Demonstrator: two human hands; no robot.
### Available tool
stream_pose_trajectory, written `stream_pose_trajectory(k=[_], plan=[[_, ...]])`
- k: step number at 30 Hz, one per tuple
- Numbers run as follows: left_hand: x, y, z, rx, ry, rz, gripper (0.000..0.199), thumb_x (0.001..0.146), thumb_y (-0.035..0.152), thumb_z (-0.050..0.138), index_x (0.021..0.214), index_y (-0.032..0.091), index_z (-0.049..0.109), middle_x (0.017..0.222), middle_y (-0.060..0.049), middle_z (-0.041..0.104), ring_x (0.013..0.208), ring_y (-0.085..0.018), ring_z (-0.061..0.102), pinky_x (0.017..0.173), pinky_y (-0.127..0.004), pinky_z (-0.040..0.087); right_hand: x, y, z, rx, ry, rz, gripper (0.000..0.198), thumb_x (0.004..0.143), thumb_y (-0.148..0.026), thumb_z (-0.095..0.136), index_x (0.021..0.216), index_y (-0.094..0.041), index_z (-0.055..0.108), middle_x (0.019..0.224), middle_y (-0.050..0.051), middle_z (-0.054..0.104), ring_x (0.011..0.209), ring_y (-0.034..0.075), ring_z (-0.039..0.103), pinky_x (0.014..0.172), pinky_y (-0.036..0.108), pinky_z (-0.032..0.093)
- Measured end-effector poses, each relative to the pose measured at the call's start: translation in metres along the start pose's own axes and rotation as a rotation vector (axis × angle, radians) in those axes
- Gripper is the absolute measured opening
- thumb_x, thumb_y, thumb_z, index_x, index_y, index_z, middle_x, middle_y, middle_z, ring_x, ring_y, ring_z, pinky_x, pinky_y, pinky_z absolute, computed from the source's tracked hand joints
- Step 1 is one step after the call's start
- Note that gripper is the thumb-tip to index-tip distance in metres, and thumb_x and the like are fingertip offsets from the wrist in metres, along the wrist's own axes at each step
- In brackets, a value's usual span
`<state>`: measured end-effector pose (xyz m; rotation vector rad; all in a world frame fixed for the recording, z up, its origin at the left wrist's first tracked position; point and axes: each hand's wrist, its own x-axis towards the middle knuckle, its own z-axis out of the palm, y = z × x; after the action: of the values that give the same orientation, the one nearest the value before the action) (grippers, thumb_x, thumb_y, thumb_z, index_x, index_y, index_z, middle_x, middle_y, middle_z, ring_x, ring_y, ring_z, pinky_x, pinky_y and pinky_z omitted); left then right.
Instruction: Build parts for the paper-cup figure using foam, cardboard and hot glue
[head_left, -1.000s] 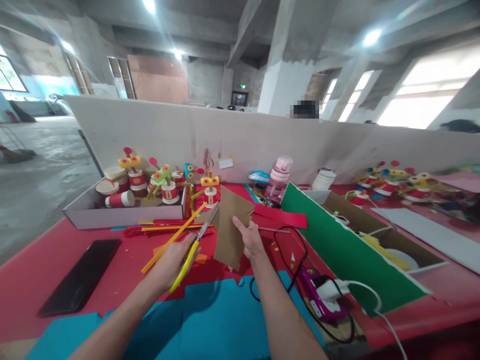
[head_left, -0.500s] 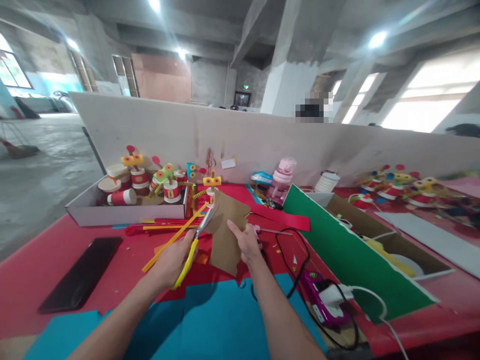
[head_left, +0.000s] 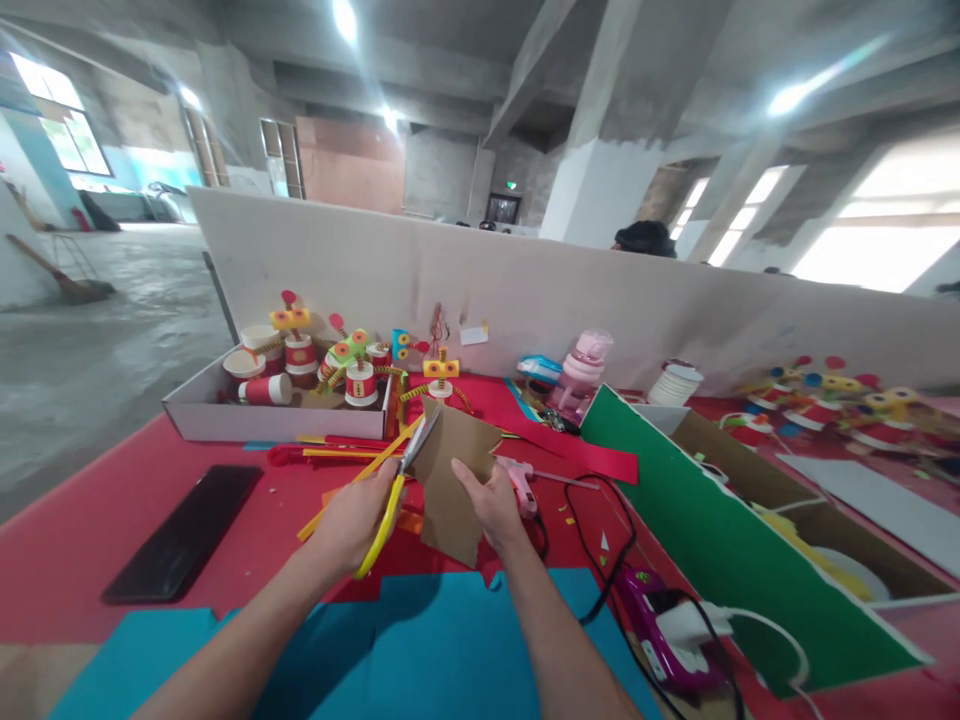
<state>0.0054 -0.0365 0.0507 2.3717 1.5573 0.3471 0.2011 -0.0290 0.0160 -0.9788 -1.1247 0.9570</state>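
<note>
My left hand (head_left: 358,512) is closed on yellow-handled scissors (head_left: 384,530), whose blades point up and away beside the cardboard's left edge. My right hand (head_left: 491,505) pinches a piece of brown cardboard (head_left: 450,480) with a ragged edge, thumb on top. A narrow yellow strip (head_left: 315,523) runs behind my left hand; whether that hand touches it I cannot tell. Just right of my right hand lies a pink glue gun (head_left: 521,482). Beyond the cardboard stands a paper-cup figure (head_left: 441,375) with a yellow head. Blue sheets (head_left: 442,640) lie under my forearms.
At left are a black phone (head_left: 184,535) and a white box (head_left: 277,425) of paper-cup figures. A green-sided box (head_left: 697,510), a purple power strip (head_left: 667,630) and cables lie at right. A pink bottle (head_left: 585,370) stands by the white partition (head_left: 337,255).
The view has shifted, so the table's things sit slightly further right and lower. More of the glue gun shows. Both hands keep their holds on the scissors and the cardboard.
</note>
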Motion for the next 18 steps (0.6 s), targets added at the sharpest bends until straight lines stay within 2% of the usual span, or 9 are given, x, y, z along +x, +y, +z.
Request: stream_pose_trajectory(k=[7,13,18], plan=[[0.0,-0.0048,0.0008,0.056,-0.006,0.0,0.026,0.09,0.03,0.037,0.114,0.022,0.038,0.088,-0.008,0.067,0.082,-0.025,0.067,0.061,-0.027,0.038,-0.0024,0.0016,0.0045,-0.025,-0.002,0.014,0.039,0.073,-0.042,0.07,0.102,-0.016,0.069,0.101,0.009,0.073,0.093,0.026,0.068,0.082,0.039,0.054],[-0.001,-0.0017,-0.0028,0.068,-0.005,-0.006,0.029,0.089,0.029,0.037,0.117,0.022,0.038,0.095,-0.009,0.068,0.087,-0.026,0.067,0.064,-0.028,0.04,-0.0018,-0.0003,0.0009,-0.18,0.044,-0.081,0.027,0.076,-0.04,0.067,0.09,-0.018,0.072,0.091,0.008,0.075,0.087,0.026,0.069,0.084,0.039,0.053],[-0.0004,-0.0052,-0.0008,0.085,0.0,0.023,0.029,0.089,0.029,0.036,0.117,0.021,0.038,0.091,-0.009,0.068,0.081,-0.026,0.067,0.06,-0.028,0.039,-0.0017,-0.0021,-0.001,-0.27,0.049,-0.116,0.025,0.074,-0.037,0.069,0.091,-0.019,0.073,0.094,0.008,0.074,0.091,0.028,0.068,0.083,0.038,0.052]])
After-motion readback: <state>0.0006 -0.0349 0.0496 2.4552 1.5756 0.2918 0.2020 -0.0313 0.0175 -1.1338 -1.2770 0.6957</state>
